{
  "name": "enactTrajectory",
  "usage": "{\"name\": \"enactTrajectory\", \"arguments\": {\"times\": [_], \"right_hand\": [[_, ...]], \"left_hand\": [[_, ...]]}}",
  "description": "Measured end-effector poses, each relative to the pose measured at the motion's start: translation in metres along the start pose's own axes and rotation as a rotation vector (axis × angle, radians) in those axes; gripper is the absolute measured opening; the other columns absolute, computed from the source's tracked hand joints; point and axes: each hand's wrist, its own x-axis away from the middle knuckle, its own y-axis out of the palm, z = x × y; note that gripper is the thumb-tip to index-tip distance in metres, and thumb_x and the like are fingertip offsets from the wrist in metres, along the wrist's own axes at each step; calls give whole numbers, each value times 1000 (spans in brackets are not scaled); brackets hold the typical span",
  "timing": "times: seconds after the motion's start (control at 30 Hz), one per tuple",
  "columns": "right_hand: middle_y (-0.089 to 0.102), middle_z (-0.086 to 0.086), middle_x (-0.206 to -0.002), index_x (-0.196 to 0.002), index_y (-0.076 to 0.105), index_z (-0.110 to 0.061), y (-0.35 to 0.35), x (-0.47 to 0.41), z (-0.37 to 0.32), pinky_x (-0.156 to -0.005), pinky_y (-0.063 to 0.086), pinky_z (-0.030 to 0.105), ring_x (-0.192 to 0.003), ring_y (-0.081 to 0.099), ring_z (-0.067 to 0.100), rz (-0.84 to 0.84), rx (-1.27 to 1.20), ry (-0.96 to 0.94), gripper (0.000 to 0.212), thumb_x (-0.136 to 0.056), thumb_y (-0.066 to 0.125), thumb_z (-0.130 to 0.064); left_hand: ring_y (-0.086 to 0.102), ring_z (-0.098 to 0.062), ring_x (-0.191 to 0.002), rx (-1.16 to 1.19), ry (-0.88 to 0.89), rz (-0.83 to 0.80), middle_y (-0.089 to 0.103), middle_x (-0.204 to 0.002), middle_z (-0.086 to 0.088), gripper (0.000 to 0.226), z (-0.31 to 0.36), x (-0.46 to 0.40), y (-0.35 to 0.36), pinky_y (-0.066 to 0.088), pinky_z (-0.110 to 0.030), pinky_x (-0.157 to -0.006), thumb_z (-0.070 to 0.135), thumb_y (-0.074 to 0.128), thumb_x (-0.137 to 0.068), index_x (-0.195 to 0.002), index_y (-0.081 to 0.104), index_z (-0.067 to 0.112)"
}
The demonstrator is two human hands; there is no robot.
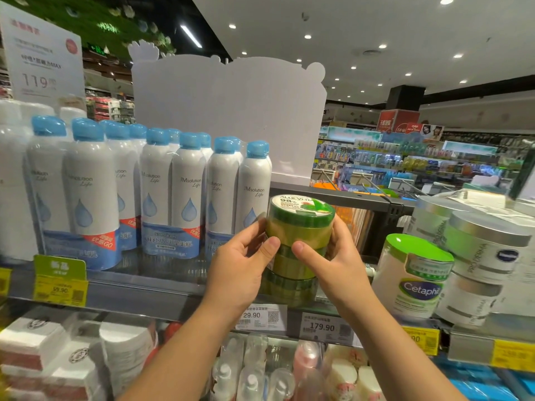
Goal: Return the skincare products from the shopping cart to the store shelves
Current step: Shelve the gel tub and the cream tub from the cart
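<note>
Both hands, left hand and right hand, grip a stack of aloe vera gel jars from either side, thumbs in front, stack bottom at the grey store shelf edge. JMsolution spray bottles stand left, a Cetaphil tub right. Price tags line the shelf front; ceiling spotlights, more aisles behind.

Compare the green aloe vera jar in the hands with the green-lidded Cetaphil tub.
The translucent green aloe vera gel jar is low and held by both hands atop a stack; the white Cetaphil tub with a bright green lid is taller, opaque, and stands untouched on the shelf. Both are round with green lids.
</note>
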Motion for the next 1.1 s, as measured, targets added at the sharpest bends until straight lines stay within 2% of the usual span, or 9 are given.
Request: {"name": "enactTrajectory", "arguments": {"times": [0.23,0.43,0.57,0.67,0.7,0.83,0.93,1.0,1.1], "right_hand": [[65,-13,-132,-145,49,-33,0,1,-2,-101,57,37,-122,62,8,0,28,20,80,-74,84,-46],[65,-11,-133,-146,49,-31,0,2,-6,-103,56,43,-123,63,9,5,10,48,84,-72,87,-46],[67,-13,-131,-144,51,-33,-1,2,-11,-100,57,34,-122,63,8,-9,11,89,86,-68,89,-45],[60,-8,-144,-156,40,-29,1,7,-15,-108,52,39,-131,57,10,67,-1,159,110,-64,94,-53],[55,-5,-148,-158,36,-27,2,10,-18,-110,50,39,-133,55,11,107,-16,186,111,-66,93,-51],[54,-3,-144,-148,45,-27,14,29,-31,-95,49,23,-130,56,11,264,-110,229,73,-85,82,-31],[60,-2,-134,-134,54,-27,20,45,-35,-95,49,22,-122,59,8,415,-171,205,48,-92,77,-24],[62,-4,-130,-132,56,-25,23,56,-37,-96,49,23,-120,60,8,485,-192,191,42,-94,74,-23],[65,-5,-125,-129,58,-25,27,76,-42,-97,51,27,-117,63,9,542,-250,181,35,-97,71,-20]], "left_hand": [[64,12,-108,-29,8,2,72,-114,28,63,1,1,0,55,-16,-90,44,68,-79,-140,61,29],[64,16,-104,-76,-13,16,71,-104,36,33,2,3,2,53,-15,-88,32,67,-94,-122,62,47],[64,14,-106,-59,15,33,71,-109,30,44,4,6,1,54,-15,-89,29,69,-94,-137,61,32],[63,7,-115,-62,12,27,68,-126,18,55,7,11,-4,55,-20,-96,33,70,-92,-145,56,27],[63,5,-117,-58,12,28,67,-130,15,58,7,13,-5,54,-21,-99,34,71,-91,-146,55,26],[64,8,-114,-13,23,6,65,-132,13,63,12,27,-12,52,-11,-92,38,73,-85,-144,56,24],[65,7,-113,57,31,-22,67,-132,11,74,14,41,-20,51,-9,-87,45,72,-73,-142,57,24],[66,3,-116,117,15,-48,68,-133,9,71,15,51,-27,53,-13,-91,44,74,-72,-139,57,28],[67,-9,-120,191,-20,-83,71,-130,7,59,11,67,-38,53,-30,-103,42,86,-79,-131,61,32]]}}
